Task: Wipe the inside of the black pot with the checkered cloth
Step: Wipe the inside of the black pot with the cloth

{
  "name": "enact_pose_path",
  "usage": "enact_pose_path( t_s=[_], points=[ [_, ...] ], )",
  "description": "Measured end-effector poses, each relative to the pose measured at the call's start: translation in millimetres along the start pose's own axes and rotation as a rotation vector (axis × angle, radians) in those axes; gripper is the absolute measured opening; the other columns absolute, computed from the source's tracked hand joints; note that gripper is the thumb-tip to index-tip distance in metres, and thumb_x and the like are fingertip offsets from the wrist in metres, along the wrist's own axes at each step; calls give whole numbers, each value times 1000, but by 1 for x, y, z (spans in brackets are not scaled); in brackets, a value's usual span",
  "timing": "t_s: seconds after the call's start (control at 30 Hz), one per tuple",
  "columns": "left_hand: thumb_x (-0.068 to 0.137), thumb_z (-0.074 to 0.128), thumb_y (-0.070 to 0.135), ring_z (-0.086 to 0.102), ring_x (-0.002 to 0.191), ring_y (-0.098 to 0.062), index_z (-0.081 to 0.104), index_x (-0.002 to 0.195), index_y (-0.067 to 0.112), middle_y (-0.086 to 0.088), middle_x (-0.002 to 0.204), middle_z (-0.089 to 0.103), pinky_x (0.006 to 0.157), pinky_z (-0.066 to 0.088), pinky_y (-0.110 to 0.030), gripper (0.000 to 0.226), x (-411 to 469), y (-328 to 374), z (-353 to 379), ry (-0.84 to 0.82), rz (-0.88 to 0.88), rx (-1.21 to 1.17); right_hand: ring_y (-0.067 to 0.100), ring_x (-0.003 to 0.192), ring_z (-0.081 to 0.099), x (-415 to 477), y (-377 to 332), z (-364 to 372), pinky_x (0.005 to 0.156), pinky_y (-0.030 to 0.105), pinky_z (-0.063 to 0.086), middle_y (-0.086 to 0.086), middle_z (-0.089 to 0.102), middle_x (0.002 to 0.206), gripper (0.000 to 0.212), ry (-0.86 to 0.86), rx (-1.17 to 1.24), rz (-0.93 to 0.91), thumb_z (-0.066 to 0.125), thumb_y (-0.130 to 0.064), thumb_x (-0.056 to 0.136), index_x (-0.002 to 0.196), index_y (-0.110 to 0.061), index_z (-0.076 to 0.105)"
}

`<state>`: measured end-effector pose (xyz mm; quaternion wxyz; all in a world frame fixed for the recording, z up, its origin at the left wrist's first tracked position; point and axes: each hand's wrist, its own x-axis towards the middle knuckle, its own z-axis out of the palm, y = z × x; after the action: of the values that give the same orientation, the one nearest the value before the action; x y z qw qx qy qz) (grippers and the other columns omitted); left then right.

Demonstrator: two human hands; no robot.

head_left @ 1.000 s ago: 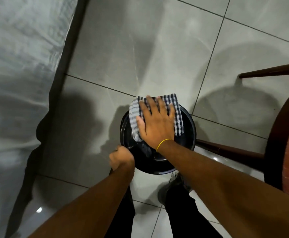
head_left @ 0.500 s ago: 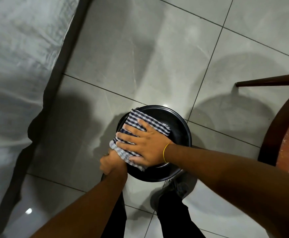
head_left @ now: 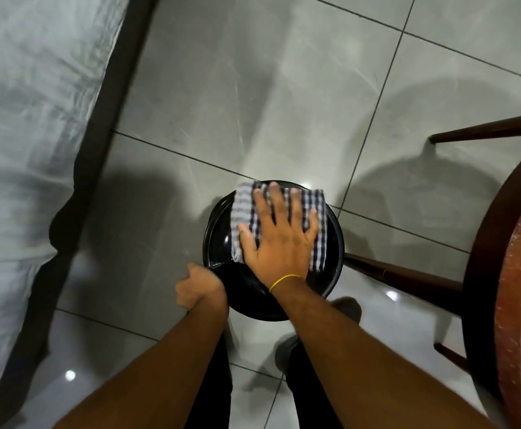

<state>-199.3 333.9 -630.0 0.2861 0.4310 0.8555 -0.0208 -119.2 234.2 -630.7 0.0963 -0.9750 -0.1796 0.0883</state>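
Observation:
A round black pot (head_left: 219,230) is held above the tiled floor in front of me. My left hand (head_left: 199,286) is closed on its near left rim, where the handle is hidden. My right hand (head_left: 279,239) lies flat, fingers spread, pressing the blue and white checkered cloth (head_left: 318,230) against the pot's inside at its far side. The cloth's top edge reaches over the far rim. A yellow band circles my right wrist.
A bed with a pale sheet (head_left: 30,119) and dark frame runs along the left. A round wooden stool (head_left: 482,274) with dark legs stands at the right, one leg close to the pot. Grey floor tiles (head_left: 253,88) stretch ahead. My dark trouser legs are below.
My right hand has swept the cloth from the pot's near left side round to its far side, fingers now pointing away from me. The left hand keeps its grip.

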Motion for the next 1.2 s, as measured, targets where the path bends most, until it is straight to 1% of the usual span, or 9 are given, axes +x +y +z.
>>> enact_pose_path(
  t_s=[0.13, 0.33, 0.47, 0.57, 0.7, 0.77, 0.9, 1.03, 1.2],
  points=[
    [91, 52, 38, 68, 100, -43, 69, 113, -5, -27, 110, 73, 88, 50, -46, 52, -1, -1, -2, -47, 9, -4, 39, 165, 27, -11, -15, 0, 126, 68, 19, 0, 31, 179, 77, 64, 36, 551, 41, -71, 103, 169, -31, 34],
    [93, 51, 35, 60, 82, -35, 70, 110, -6, -25, 106, 73, 75, 40, -37, 48, 2, -3, 3, -49, 24, -26, 46, 165, 20, -6, -36, -9, 121, 79, 23, 8, 23, 180, 79, 55, 245, 1175, 34, -68, 105, 171, -25, 27],
    [97, 50, 33, 61, 85, -34, 69, 113, -6, -24, 110, 73, 76, 42, -38, 46, 6, -1, 4, -59, 34, -10, 47, 168, 0, -5, -25, -28, 125, 79, 17, 8, -3, 184, 94, -146, 474, 1255, 47, -67, 104, 175, -24, 5],
    [99, 49, 30, 66, 98, -39, 68, 118, -6, -23, 115, 72, 83, 46, -40, 45, 6, 1, 2, -82, 43, 2, 46, 169, 1, -31, 5, -57, 125, 78, 23, 9, -12, 183, 105, -333, 379, 857, 60, -63, 99, 174, -20, 1],
    [97, 50, 29, 47, 60, -21, 65, 96, 6, -3, 73, 55, 73, 38, -37, 28, 8, -1, 3, -90, 7, 9, 41, 168, 17, -51, 54, -90, 125, 76, 25, 14, 17, 181, 82, -286, -39, -222, 61, -51, 91, 164, -26, 35],
    [97, 50, 29, 41, 55, -15, 54, 82, 10, 0, 64, 45, 71, 40, -38, 24, 10, -2, 3, -111, -2, 7, 38, 163, 26, -34, 74, -92, 123, 75, 33, 11, 30, 175, 73, -414, -97, -786, 71, -41, 83, 151, -27, 50],
    [96, 49, 25, 45, 56, -16, 44, 62, 15, -3, 64, 49, 67, 40, -39, 36, 16, -4, 6, -162, 42, -2, 35, 170, 16, 36, 108, -81, 133, 66, 15, 10, 17, 183, 92, -643, -372, -1685, 75, -40, 83, 166, -21, 38],
    [93, 49, 25, 43, 54, -16, 48, 60, 17, -1, 61, 48, 51, 33, -32, 34, 22, -10, 9, -212, 46, -78, 30, 172, -4, 96, 112, -55, 135, 58, -12, 5, -2, 186, 94, -751, -350, -2015, 63, -41, 101, 176, -25, 8],
    [88, 42, 41, 54, 63, -21, 56, 68, 19, -6, 70, 60, 55, 33, -34, 33, 26, -11, 7, -268, -8, -117, 28, 172, -6, 79, 125, -37, 136, 58, -7, 1, -3, 186, 78, -698, -189, -1962, 45, -47, 112, 177, -28, 7]
  ],
)
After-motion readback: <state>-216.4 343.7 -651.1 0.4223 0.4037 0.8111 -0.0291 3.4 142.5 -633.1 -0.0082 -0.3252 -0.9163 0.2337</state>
